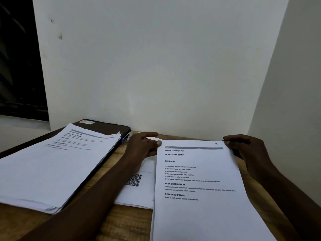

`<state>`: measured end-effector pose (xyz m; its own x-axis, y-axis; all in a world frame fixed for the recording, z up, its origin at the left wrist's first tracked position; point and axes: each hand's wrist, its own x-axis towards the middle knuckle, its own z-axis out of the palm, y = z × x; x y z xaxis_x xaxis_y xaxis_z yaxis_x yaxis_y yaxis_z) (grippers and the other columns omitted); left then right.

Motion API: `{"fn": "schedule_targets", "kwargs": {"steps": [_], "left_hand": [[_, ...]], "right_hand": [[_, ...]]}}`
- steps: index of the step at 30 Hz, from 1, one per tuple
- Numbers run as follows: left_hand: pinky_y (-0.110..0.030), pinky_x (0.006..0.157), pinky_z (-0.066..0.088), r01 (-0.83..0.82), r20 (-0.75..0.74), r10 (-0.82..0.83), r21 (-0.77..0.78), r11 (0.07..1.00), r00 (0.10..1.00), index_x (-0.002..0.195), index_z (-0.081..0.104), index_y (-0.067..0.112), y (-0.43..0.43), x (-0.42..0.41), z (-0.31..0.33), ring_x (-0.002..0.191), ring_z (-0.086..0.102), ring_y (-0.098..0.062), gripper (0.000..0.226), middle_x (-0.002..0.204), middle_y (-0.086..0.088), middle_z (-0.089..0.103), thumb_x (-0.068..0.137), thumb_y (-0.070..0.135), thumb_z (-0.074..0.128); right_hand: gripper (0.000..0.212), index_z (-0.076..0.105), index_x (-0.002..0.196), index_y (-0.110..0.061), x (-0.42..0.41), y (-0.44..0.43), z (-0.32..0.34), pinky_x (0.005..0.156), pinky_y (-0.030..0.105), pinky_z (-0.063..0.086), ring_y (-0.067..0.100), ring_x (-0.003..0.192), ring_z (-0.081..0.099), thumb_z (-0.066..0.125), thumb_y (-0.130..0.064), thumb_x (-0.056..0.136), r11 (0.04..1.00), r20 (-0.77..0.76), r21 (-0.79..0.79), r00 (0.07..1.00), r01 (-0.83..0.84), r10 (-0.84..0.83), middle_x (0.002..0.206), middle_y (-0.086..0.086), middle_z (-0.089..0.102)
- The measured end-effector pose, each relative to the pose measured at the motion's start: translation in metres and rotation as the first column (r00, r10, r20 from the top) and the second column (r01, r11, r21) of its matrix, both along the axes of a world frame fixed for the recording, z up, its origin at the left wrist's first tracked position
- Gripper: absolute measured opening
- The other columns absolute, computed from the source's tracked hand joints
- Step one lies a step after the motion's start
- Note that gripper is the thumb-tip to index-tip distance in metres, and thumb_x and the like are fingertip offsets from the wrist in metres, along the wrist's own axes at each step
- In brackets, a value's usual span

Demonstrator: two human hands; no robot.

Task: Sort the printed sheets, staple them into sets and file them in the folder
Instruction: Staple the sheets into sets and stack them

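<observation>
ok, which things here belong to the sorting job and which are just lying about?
Job: held sheet, pinched by left hand and right hand; stack of sheets; dark folder under it; QR-code sheet.
Lying about: pen beside the folder; wooden table. No stapler in view.

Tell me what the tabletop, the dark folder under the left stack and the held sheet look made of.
Tabletop: wood or wood-look laminate, matte; brown grain streaks show. Dark folder: probably plastic or faux leather, smooth with a slight sheen and rounded corner; hard to say. Held sheet: plain white paper, matte, printed in black.
</observation>
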<state>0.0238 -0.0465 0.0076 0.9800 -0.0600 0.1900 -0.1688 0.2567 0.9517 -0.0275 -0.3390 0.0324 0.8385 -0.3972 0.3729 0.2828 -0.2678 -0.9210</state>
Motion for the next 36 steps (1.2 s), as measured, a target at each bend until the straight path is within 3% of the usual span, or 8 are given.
{"fn": "schedule_targets", "kwargs": {"steps": [4,7,12,18,23,29,32,36], "left_hand": [[-0.026,0.068,0.061,0.049,-0.084,-0.055,-0.079,0.996,0.995,0.107,0.067,0.002,0.001,0.005,-0.004,0.079,0.072,-0.021,0.023,0.099,-0.018,0.073,0.086,-0.006,0.067],[-0.024,0.065,0.060,0.067,-0.104,-0.073,-0.060,0.996,0.992,0.101,0.070,0.001,-0.001,0.005,-0.006,0.075,0.072,-0.017,0.015,0.095,-0.013,0.074,0.086,-0.002,0.068],[-0.030,0.074,0.059,0.127,-0.155,-0.136,-0.067,0.990,0.978,0.114,0.069,0.000,-0.001,0.005,-0.007,0.092,0.071,-0.022,0.030,0.110,-0.015,0.074,0.085,0.008,0.071],[-0.028,0.068,0.061,0.084,-0.145,-0.093,-0.070,0.994,0.985,0.104,0.067,-0.010,0.000,0.005,-0.006,0.081,0.073,-0.024,0.021,0.101,-0.021,0.073,0.085,-0.001,0.069],[-0.026,0.062,0.060,0.039,-0.130,-0.040,-0.012,0.999,0.991,0.085,0.068,-0.002,0.001,0.001,-0.004,0.073,0.073,-0.023,0.003,0.090,-0.019,0.074,0.084,-0.004,0.070],[-0.040,0.071,0.062,-0.118,-0.037,0.124,0.140,0.983,0.992,0.074,0.071,-0.003,-0.006,0.000,-0.009,0.076,0.073,-0.035,0.009,0.084,-0.023,0.074,0.075,-0.009,0.078],[-0.044,0.074,0.062,-0.133,-0.011,0.138,0.197,0.971,0.990,0.065,0.072,0.006,-0.009,0.001,-0.008,0.075,0.074,-0.033,0.017,0.078,-0.018,0.074,0.074,-0.006,0.080],[-0.045,0.072,0.063,-0.139,0.036,0.134,0.288,0.947,0.990,0.068,0.072,0.011,-0.008,0.004,-0.010,0.072,0.074,-0.030,0.018,0.078,-0.015,0.074,0.077,-0.002,0.079]], "right_hand": [[0.019,0.079,0.081,-0.022,0.002,0.001,-0.004,0.095,0.045,0.053,0.028,0.095,0.069,0.072,-0.004,0.079,0.999,0.014,-0.006,0.999,0.046,-0.046,0.087,0.003,0.076],[0.021,0.079,0.077,-0.024,0.003,0.001,-0.005,0.095,0.047,0.053,0.027,0.093,0.070,0.072,-0.004,0.078,0.997,0.018,-0.016,0.997,0.070,-0.070,0.084,0.000,0.076],[0.025,0.079,0.074,-0.026,0.001,0.002,-0.003,0.095,0.047,0.053,0.026,0.091,0.070,0.071,-0.003,0.078,0.995,0.029,-0.025,0.995,0.095,-0.094,0.083,-0.004,0.076],[0.023,0.078,0.078,-0.023,0.000,0.004,-0.001,0.093,0.045,0.054,0.026,0.092,0.069,0.070,-0.002,0.079,0.996,0.048,-0.014,0.995,0.085,-0.084,0.084,-0.002,0.076],[0.023,0.077,0.083,-0.019,0.000,0.002,-0.003,0.084,0.034,0.056,0.027,0.092,0.070,0.066,0.002,0.082,1.000,-0.022,-0.001,1.000,0.017,-0.017,0.088,0.006,0.075],[0.028,0.071,0.100,-0.024,0.011,0.025,0.004,0.065,0.011,0.041,0.005,0.085,0.062,0.069,-0.003,0.081,0.926,-0.082,-0.368,0.989,0.087,-0.125,0.099,-0.001,0.071],[0.022,0.072,0.101,-0.022,0.040,0.067,0.022,0.064,-0.001,0.037,-0.004,0.076,0.059,0.071,-0.011,0.082,0.837,-0.059,-0.547,0.997,0.007,-0.047,0.095,-0.007,0.068],[0.020,0.073,0.102,-0.020,0.082,0.143,0.039,0.064,-0.005,0.034,0.005,0.080,0.061,0.071,-0.014,0.083,0.659,-0.096,-0.732,0.984,-0.172,0.150,0.096,-0.005,0.068]]}}
